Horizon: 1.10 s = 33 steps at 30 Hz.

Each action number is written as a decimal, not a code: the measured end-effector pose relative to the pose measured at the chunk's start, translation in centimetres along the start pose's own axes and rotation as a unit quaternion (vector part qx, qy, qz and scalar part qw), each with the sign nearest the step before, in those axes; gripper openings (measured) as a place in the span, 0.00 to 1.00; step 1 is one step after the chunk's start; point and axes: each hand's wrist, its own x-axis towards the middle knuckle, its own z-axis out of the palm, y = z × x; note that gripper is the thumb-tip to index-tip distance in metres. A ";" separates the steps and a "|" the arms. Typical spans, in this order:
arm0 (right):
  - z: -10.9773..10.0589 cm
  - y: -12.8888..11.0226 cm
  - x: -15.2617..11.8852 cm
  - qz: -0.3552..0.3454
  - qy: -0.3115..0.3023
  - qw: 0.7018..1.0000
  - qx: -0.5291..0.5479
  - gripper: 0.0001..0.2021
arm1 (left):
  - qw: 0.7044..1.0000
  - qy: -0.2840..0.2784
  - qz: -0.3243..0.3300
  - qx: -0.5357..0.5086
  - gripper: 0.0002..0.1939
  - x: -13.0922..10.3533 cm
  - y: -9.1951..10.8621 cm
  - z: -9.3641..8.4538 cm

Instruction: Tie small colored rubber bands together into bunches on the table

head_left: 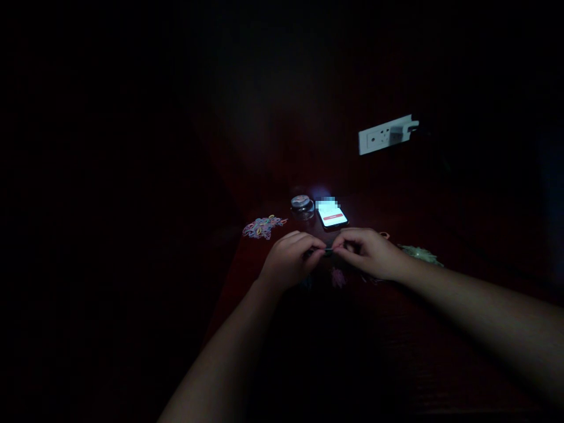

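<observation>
Over the dark red table, my left hand (294, 257) and my right hand (366, 249) face each other with fingertips pinched. Between them stretches a thin, pale rubber band (328, 250), gripped at both ends. Its exact colour is hard to tell in the dim light. A small pile of pink rubber bands (338, 277) lies just below the hands. Beyond my left hand is a heap of mixed-colour rubber bands (264, 227). Near my right wrist sits a pile of pale yellow-green rubber bands (420, 254), partly hidden by the forearm.
A phone (332, 215) with a lit screen lies just past the hands. Left of it stands a small clear jar (302, 208) with a lid. A white socket panel (385, 136) with a plug in it is at the upper right. Darkness hides most surroundings.
</observation>
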 end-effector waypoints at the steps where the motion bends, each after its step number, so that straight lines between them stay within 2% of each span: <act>1: 0.0 0.0 0.0 0.000 0.001 1.000 0.000 0.10 | 1.000 0.000 0.000 -0.001 0.04 0.0 0.0 0.0; 10: -0.3 -0.3 0.0 -0.025 0.005 0.999 -0.024 0.09 | 1.000 0.007 -0.010 0.002 0.04 0.0 0.2 0.1; 14: -1.1 -0.1 0.3 -0.037 -0.014 0.998 -0.052 0.09 | 1.000 0.010 -0.002 -0.004 0.04 0.0 0.4 0.1; 16: -2.0 0.2 0.4 -0.033 -0.048 0.997 -0.059 0.09 | 1.000 0.005 0.000 0.001 0.04 0.0 0.4 0.1; 18: -3.1 0.4 0.4 -0.017 -0.108 0.992 -0.060 0.08 | 1.000 -0.002 0.000 0.013 0.04 -0.1 0.0 0.1; 21: -4.9 0.5 0.3 0.050 -0.195 0.977 -0.068 0.08 | 0.999 -0.007 -0.022 0.029 0.05 -0.4 -0.8 0.3; 25: -6.4 0.0 0.0 0.118 -0.233 0.961 -0.095 0.09 | 0.994 -0.036 -0.091 0.054 0.06 -0.7 -2.0 0.3; 28: -6.7 -0.3 0.0 0.144 -0.249 0.953 -0.098 0.10 | 0.979 -0.064 -0.177 0.085 0.06 -1.0 -3.0 -0.1; 33: -6.5 -0.2 0.0 0.160 -0.277 0.941 -0.111 0.10 | 0.917 -0.104 -0.345 0.172 0.09 -2.1 -5.6 -1.0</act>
